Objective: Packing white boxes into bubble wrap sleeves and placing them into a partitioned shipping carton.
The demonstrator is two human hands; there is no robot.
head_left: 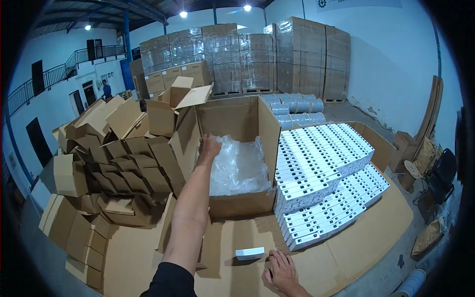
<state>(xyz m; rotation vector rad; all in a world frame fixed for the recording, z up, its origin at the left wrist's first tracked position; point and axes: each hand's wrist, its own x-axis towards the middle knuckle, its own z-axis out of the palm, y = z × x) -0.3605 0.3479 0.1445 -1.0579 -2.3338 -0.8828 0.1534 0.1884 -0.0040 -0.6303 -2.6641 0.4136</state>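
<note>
My left hand [210,146] reaches into a large open cardboard carton [242,204], near its left wall. Its fingers look curled closed, and what they hold, if anything, is hidden. Crumpled clear plastic bags [225,168] fill the carton beside that hand. My right hand [283,273] rests on the cardboard-covered surface [232,282] with its fingers spread and nothing in it. Just left of those fingertips lies one small white box [250,254]. To the right, many like it form stacked rows of white boxes [321,178] with dark square marks.
Open empty brown cartons [133,163] pile up on the left. Behind stand wrapped pallets of cartons [311,59] and grey-blue spools [297,105]. A black chair [440,171] is at the right. A person [106,89] stands far off at the left.
</note>
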